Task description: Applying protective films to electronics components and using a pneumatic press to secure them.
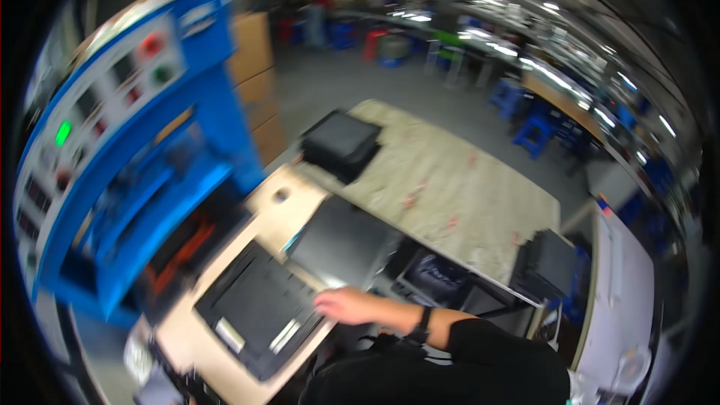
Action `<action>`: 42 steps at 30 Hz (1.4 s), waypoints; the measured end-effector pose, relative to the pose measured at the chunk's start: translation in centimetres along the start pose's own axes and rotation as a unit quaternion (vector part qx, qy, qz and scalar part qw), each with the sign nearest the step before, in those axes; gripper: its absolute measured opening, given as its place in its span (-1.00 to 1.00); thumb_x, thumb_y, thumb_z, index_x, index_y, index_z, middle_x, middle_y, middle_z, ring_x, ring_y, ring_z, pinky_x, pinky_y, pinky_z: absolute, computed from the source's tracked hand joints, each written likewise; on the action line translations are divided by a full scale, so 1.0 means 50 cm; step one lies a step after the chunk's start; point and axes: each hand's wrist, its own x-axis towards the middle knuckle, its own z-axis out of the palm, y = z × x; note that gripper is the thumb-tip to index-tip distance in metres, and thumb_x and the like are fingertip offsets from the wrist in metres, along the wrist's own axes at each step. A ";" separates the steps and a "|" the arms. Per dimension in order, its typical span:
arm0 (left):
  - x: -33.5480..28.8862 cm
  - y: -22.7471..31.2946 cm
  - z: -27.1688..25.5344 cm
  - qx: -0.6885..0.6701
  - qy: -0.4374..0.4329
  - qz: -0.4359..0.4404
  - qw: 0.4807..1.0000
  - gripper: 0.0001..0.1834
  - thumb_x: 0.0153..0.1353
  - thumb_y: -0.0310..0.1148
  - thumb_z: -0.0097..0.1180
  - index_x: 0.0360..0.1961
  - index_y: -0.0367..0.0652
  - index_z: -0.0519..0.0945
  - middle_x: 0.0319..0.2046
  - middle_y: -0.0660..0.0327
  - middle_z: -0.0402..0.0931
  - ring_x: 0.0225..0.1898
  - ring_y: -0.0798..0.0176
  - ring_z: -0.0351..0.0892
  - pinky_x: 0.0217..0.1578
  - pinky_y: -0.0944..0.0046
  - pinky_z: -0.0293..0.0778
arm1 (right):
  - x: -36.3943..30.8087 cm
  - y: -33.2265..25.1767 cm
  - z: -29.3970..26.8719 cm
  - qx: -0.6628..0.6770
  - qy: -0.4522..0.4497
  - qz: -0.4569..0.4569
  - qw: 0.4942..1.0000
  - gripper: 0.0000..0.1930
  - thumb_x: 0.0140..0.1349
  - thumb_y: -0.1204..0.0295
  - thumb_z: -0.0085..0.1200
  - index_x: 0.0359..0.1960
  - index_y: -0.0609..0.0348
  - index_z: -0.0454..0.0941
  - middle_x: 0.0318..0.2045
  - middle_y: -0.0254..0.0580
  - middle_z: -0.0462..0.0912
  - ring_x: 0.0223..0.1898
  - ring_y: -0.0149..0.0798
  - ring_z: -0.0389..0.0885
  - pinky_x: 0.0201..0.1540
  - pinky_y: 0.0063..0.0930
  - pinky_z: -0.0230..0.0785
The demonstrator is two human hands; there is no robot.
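My right hand (346, 305) reaches in from the lower right, with a dark band (422, 325) on its wrist. It is at the right edge of a flat black panel (259, 296) on a pale wooden worktop (180, 337); whether it touches the panel I cannot tell. Blur hides how its fingers are set. On the panel's near part lie two pale strips (285, 336). Just beyond my hand is a smooth dark grey sheet (341, 240). My left hand is out of view.
A blue machine (225, 90) with lit buttons stands at the left. Beyond the worktop is a pale, marked table (450, 180), with stacked black panels (341, 142) at its far left corner and another black stack (546, 262) at its right. Brown cartons (253, 49) stand behind the machine.
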 end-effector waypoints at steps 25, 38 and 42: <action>-0.077 0.570 -0.128 -0.587 -0.151 0.173 0.776 -0.31 0.21 -0.13 0.06 0.24 -0.33 0.21 0.16 -0.08 0.29 0.16 -0.05 0.31 0.17 0.03 0.24 | -0.074 0.011 -0.240 0.039 0.059 -0.139 0.988 -0.49 0.20 0.27 0.08 0.17 0.14 0.30 -0.02 -0.01 0.50 -0.03 -0.06 0.53 0.00 -0.23 0.36; -0.134 0.541 -0.204 -0.787 -0.202 0.142 0.566 -0.39 0.31 -0.15 -0.06 0.27 -0.28 0.16 0.17 -0.01 0.28 0.14 0.04 0.34 0.15 0.06 0.28 | 0.010 -0.069 -0.283 -0.140 0.185 -0.369 0.900 -0.66 0.08 0.53 0.11 -0.05 0.13 0.54 -0.22 -0.17 0.64 -0.24 -0.12 0.64 -0.21 -0.33 0.51; -0.089 0.508 -0.222 -0.564 -0.101 0.169 0.802 -0.49 0.39 -0.39 -0.43 0.34 -0.29 -0.02 0.28 -0.09 0.06 0.26 -0.06 0.17 0.31 0.03 0.08 | -0.047 -0.135 -0.337 0.094 0.202 -0.193 0.956 -0.80 0.19 0.42 0.14 -0.19 0.23 0.58 -0.38 -0.12 0.67 -0.37 -0.32 0.64 -0.25 -0.46 0.45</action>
